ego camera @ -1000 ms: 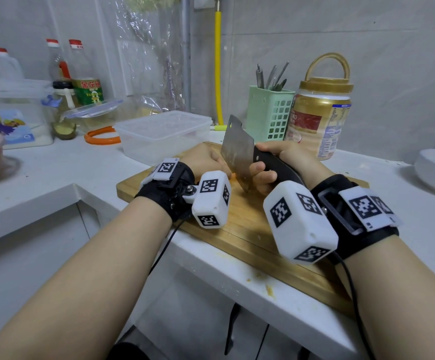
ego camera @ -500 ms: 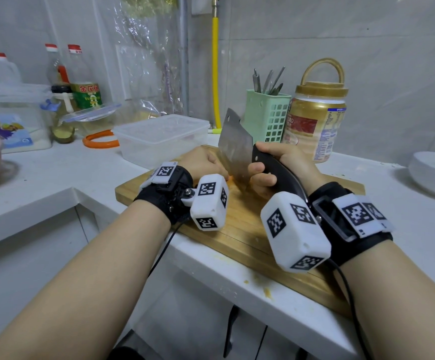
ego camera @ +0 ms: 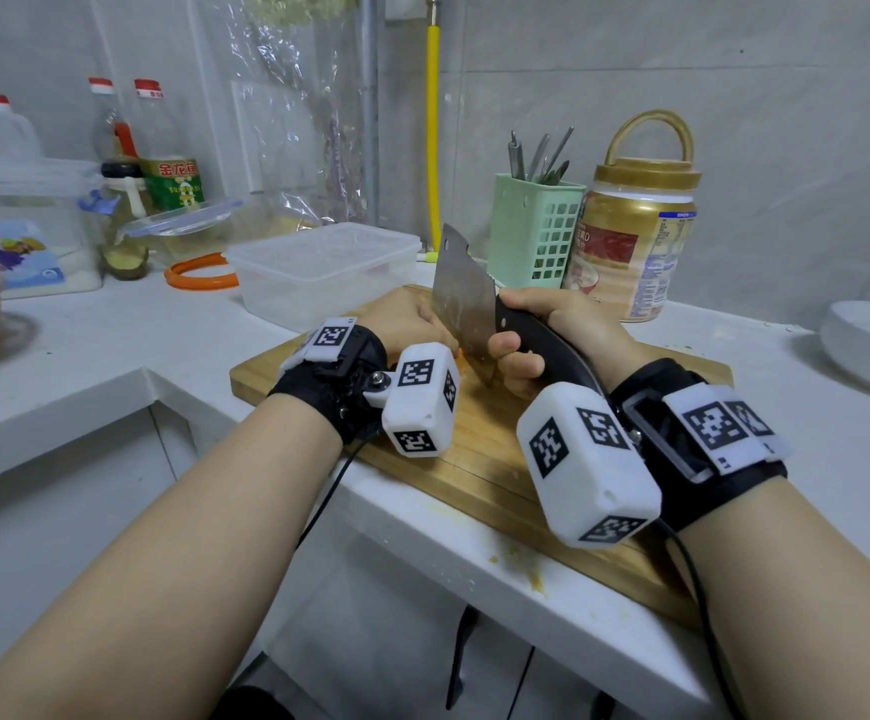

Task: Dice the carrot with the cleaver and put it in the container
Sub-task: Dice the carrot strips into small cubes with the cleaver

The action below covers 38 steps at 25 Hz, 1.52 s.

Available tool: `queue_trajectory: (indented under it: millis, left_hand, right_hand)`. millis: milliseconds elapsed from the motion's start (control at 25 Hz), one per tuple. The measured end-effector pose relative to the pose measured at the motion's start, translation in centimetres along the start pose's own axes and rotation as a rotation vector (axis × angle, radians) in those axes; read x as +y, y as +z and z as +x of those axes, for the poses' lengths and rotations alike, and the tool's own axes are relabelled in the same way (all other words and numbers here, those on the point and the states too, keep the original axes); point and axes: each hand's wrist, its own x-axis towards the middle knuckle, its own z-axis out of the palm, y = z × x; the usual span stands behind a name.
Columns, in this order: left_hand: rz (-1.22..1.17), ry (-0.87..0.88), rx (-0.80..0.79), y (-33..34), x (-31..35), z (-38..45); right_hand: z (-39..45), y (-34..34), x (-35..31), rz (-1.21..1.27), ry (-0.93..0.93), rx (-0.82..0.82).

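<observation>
The right hand [ego camera: 552, 330] is wrapped around the black handle of the broad steel cleaver [ego camera: 464, 304], blade edge down on the rectangular wooden cutting board [ego camera: 500, 475], presumably so each chop lands square. The left hand [ego camera: 407, 324] lies just beside the blade's flat, likely steadying the orange carrot [ego camera: 458, 351] (only a sliver of it shows between the white wrist marker and the blade); whether its fingers curl over the carrot cannot be told. The clear rectangular plastic container [ego camera: 324, 272] sits open on the white counter [ego camera: 111, 345] just behind the board, within easy reach for the finished dice.
</observation>
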Motion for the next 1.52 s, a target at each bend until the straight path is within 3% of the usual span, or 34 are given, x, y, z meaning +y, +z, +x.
queue_trajectory:
  millis: [200, 440, 1240, 1520]
  left_hand:
    - [-0.004, -0.001, 0.014, 0.1, -0.2, 0.3]
    - [0.013, -0.018, 0.017, 0.2, 0.0, 0.5]
    - [-0.023, 0.145, -0.081, 0.6, 0.6, 0.0]
    - [-0.155, 0.138, -0.011, 0.9, 1.6, -0.5]
  right_hand:
    - [0.3, -0.1, -0.3, -0.034, 0.037, -0.024]
    - [-0.2, -1.0, -0.6, 0.098, 0.029, -0.046]
    - [-0.6, -2.3, -0.8, 0.275, -0.204, 0.008]
    - [-0.9, -3.4, -1.5, 0.324, -0.284, 0.033]
